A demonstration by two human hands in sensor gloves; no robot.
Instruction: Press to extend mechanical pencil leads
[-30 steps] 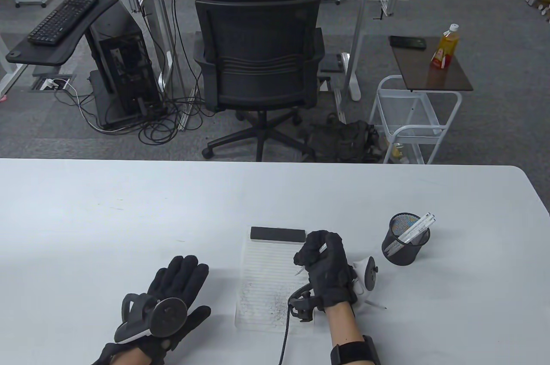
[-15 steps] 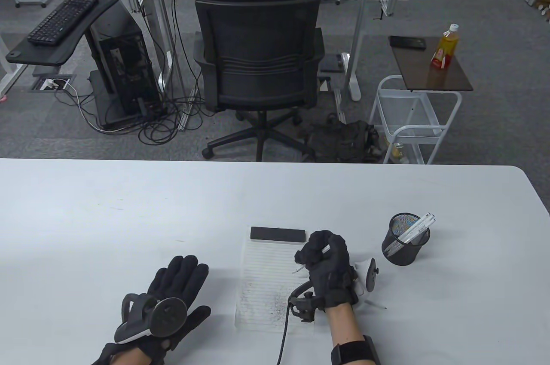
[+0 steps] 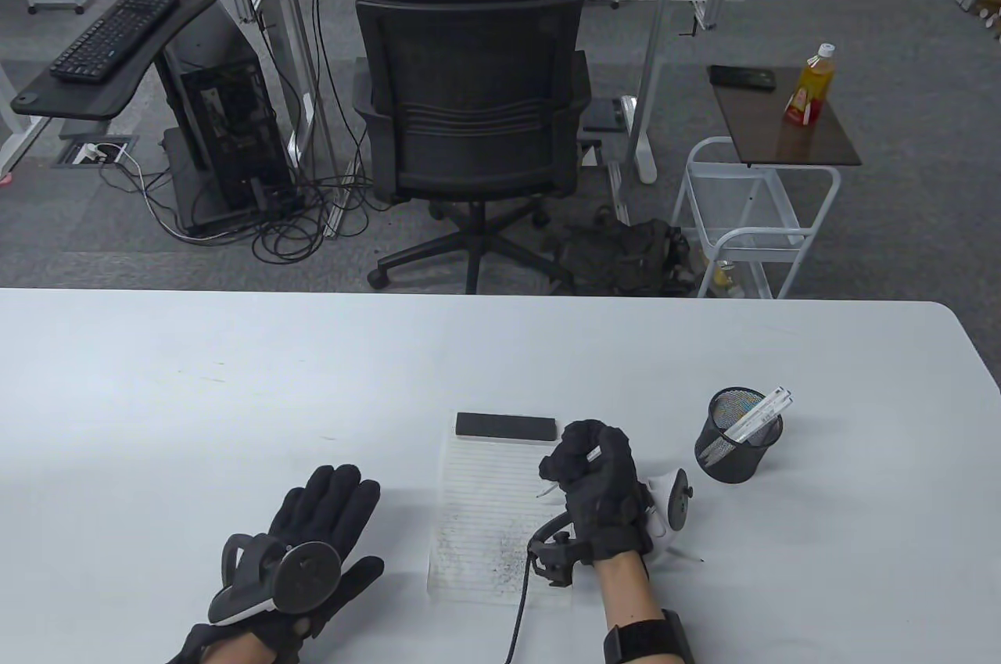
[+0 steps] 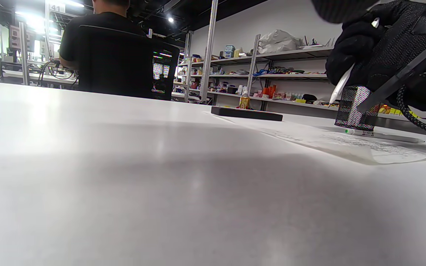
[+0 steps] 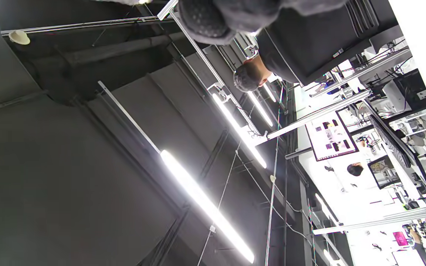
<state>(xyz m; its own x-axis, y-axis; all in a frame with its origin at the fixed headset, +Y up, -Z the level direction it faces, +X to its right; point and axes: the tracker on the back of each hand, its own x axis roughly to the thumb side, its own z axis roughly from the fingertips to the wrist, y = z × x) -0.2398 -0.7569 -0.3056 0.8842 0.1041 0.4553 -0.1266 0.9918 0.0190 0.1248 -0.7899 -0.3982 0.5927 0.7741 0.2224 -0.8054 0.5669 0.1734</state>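
Observation:
My right hand (image 3: 594, 484) grips a white mechanical pencil (image 3: 547, 490) in a closed fist above the right edge of the lined notepad (image 3: 485, 515). The pencil's tip points down and left, its top end near the thumb. The left wrist view also shows the right hand (image 4: 383, 59) and the pencil (image 4: 340, 87), held above the paper. My left hand (image 3: 313, 539) rests flat on the table, palm down, fingers spread, holding nothing. A black mesh cup (image 3: 735, 437) to the right holds several more white pencils (image 3: 762, 412).
A black bar (image 3: 506, 425) lies across the top of the notepad. Another pencil lies on the table behind my right hand (image 4: 383, 136). A cable (image 3: 520, 601) runs from my right wrist to the near edge. The white table (image 3: 235, 398) ends past the cup.
The right hand has shifted a touch with the pencil still in its grip. The left hand has not moved.

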